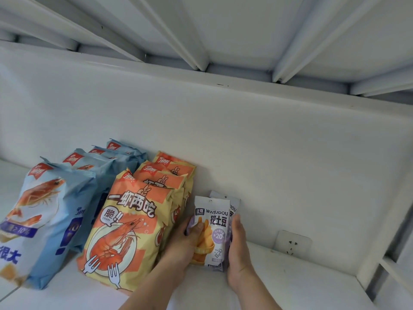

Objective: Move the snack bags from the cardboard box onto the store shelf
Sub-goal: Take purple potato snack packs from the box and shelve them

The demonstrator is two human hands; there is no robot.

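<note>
Left hand [186,240] and right hand [238,245] gripped purple-white potato snack bag [213,229], upright on shelf [279,280]; label read "WATUDOU".

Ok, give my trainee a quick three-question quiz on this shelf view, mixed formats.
1. True or false: both hands grip the small purple potato bag.
2. Which row stands directly left of that bag? A) blue shrimp bags B) orange shrimp bags C) no row
3. What is set into the back wall to the right of the right hand?

Key: 1 true: left hand and right hand hold its sides. 2 B. 3 a wall socket.
</note>
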